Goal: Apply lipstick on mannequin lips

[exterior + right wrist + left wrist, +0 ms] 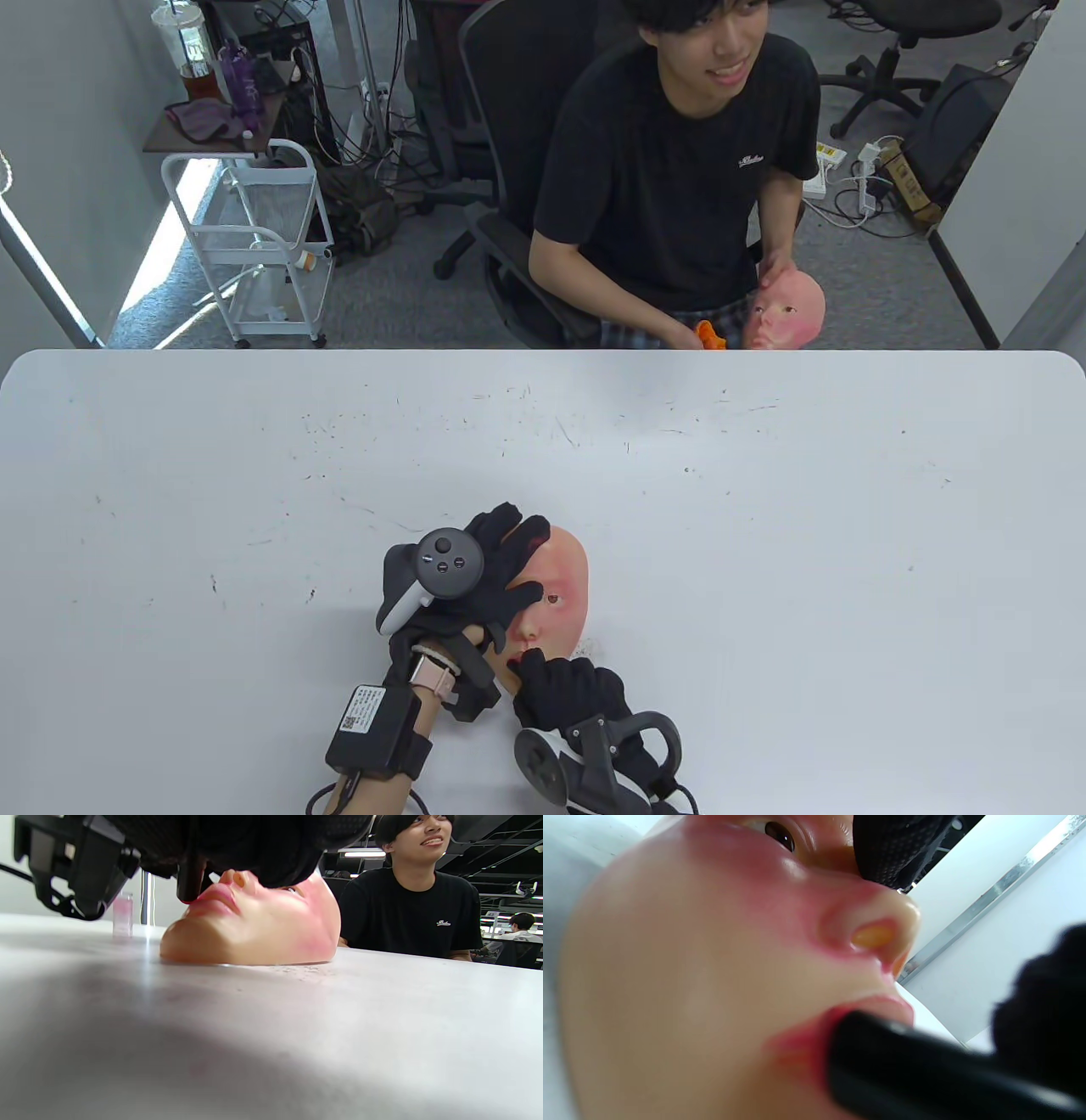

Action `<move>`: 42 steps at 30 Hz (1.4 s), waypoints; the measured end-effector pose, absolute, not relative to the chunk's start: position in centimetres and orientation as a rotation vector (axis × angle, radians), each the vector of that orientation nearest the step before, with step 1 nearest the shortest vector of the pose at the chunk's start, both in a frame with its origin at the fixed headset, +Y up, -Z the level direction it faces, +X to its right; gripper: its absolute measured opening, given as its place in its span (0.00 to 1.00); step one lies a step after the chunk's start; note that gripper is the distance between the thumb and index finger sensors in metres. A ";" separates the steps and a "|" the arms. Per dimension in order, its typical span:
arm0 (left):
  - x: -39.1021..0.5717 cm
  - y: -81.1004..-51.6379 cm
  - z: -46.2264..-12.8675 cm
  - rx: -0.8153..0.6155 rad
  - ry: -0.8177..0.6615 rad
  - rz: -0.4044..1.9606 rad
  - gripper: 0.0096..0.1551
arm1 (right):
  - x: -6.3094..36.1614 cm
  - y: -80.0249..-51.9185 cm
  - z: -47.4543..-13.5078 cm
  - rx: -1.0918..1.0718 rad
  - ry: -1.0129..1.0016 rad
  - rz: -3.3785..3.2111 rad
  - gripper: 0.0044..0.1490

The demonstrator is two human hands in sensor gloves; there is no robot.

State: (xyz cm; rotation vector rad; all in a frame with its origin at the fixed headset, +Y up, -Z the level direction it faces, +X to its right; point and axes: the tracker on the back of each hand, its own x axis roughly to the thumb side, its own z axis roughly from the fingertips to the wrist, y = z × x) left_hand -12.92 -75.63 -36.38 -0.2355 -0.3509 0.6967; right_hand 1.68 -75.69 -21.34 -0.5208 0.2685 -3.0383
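A flesh-pink mannequin face lies face up on the white table, near its front edge. My left hand rests flat on the face's forehead and left side. My right hand holds a black lipstick with its tip on the lips. In the left wrist view the lipstick's black barrel touches the reddened lips at the mouth's middle. In the right wrist view the face shows in profile.
A person in a black shirt sits across the table and holds a second mannequin face and an orange thing. A small pink bottle stands on the table beyond the face. A white cart stands at the back left.
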 end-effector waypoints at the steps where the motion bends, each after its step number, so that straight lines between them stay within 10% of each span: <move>1: -12.9 -75.6 -36.4 -0.237 -0.351 0.697 0.47 | 1.6 -75.7 -21.3 -0.527 0.275 -3.033 0.31; 42: -13.1 -75.8 -36.4 -0.251 -0.358 0.717 0.46 | 2.4 -75.2 -20.4 -0.432 0.488 -2.980 0.32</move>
